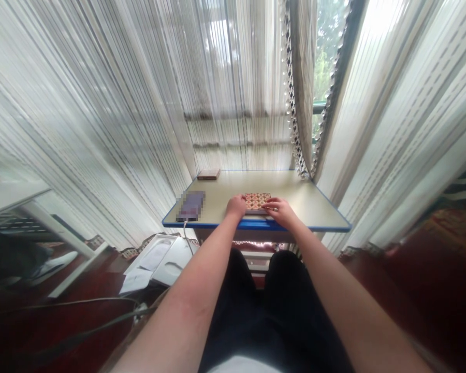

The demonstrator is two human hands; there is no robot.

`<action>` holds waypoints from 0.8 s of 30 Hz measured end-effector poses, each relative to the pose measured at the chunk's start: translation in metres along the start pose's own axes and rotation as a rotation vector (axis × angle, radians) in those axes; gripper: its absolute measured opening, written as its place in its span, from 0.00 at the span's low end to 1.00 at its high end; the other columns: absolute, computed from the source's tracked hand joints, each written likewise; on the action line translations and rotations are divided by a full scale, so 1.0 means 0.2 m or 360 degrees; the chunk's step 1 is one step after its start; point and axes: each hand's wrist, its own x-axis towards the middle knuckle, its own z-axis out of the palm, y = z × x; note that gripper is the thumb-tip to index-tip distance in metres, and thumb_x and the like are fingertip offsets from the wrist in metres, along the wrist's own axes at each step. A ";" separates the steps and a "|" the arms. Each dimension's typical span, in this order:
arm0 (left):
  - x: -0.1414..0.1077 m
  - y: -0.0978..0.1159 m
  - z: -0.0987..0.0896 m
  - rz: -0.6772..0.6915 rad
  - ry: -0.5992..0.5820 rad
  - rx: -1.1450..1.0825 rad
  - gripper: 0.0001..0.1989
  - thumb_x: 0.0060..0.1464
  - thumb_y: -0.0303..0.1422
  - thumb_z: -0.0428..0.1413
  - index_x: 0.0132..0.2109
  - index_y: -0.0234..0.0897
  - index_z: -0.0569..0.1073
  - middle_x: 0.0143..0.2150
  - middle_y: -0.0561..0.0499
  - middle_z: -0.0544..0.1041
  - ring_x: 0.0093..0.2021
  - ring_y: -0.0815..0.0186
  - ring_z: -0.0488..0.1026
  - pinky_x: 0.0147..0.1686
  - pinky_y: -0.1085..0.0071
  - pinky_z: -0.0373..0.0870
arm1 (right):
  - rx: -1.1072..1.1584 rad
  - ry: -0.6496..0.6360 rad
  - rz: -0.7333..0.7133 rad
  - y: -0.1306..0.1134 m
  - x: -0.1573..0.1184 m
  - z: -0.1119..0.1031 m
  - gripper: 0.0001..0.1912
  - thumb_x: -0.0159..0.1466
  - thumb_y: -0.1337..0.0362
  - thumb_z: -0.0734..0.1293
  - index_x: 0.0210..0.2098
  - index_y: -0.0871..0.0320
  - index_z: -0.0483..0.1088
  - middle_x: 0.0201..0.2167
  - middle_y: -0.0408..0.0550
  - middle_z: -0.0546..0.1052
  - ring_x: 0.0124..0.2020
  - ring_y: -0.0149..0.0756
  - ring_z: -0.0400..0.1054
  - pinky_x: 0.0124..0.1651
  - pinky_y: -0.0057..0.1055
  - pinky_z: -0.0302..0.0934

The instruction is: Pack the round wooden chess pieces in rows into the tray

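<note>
A small shallow box (253,211) lies near the front edge of the desk, filled with rows of round, light wooden discs (258,200) that look like Chinese chess pieces; their markings are too small to read. At the box's left side, my left hand (236,205) is closed with its fingertips on the edge. From the right, my right hand (279,210) reaches over the box's right edge, thumb and fingers bent around the front right corner. Whether a single disc is between those fingers I cannot make out.
The pale desk (295,194) has a blue rim. A flat brown box (208,174) lies at its back left. A blurred-out phone-like slab (191,205) with a cable (187,235) lies at the left. Beside the desk stands an open white box (174,261); curtains (233,93) hang behind.
</note>
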 end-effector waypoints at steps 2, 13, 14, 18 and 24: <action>0.00 0.00 0.00 -0.0005 -0.0005 0.0003 0.15 0.52 0.26 0.43 0.40 0.36 0.74 0.42 0.47 0.76 0.42 0.65 0.70 0.45 0.72 0.64 | 0.0005 -0.0012 0.0003 0.01 0.00 0.00 0.09 0.56 0.62 0.65 0.34 0.52 0.77 0.38 0.49 0.74 0.43 0.40 0.65 0.52 0.41 0.54; -0.01 0.01 -0.01 -0.0014 0.0029 -0.0021 0.15 0.52 0.25 0.44 0.38 0.35 0.75 0.41 0.45 0.76 0.43 0.64 0.71 0.45 0.71 0.64 | 0.0021 0.0018 0.0016 -0.01 -0.01 -0.01 0.13 0.55 0.65 0.64 0.39 0.52 0.75 0.40 0.49 0.73 0.45 0.42 0.63 0.52 0.42 0.53; -0.01 0.01 -0.02 -0.0020 0.0030 -0.0024 0.15 0.52 0.26 0.44 0.38 0.35 0.75 0.41 0.45 0.76 0.43 0.64 0.71 0.45 0.71 0.64 | 0.0025 0.0015 0.0008 -0.01 -0.01 -0.01 0.12 0.55 0.65 0.64 0.37 0.52 0.75 0.39 0.49 0.73 0.45 0.42 0.64 0.52 0.42 0.53; -0.01 0.01 -0.02 -0.0044 0.0026 -0.0043 0.15 0.50 0.25 0.45 0.38 0.35 0.75 0.41 0.45 0.76 0.43 0.64 0.71 0.45 0.71 0.64 | 0.0033 0.0027 -0.0033 -0.03 -0.01 -0.02 0.08 0.56 0.64 0.64 0.32 0.54 0.75 0.37 0.49 0.73 0.44 0.41 0.64 0.52 0.42 0.52; 0.00 0.00 -0.02 -0.0060 0.0042 -0.0047 0.16 0.50 0.23 0.44 0.41 0.34 0.74 0.43 0.44 0.76 0.44 0.64 0.70 0.46 0.71 0.64 | 0.0005 -0.0009 0.0004 -0.05 -0.01 -0.03 0.08 0.56 0.63 0.63 0.30 0.53 0.76 0.37 0.49 0.73 0.43 0.41 0.64 0.52 0.41 0.52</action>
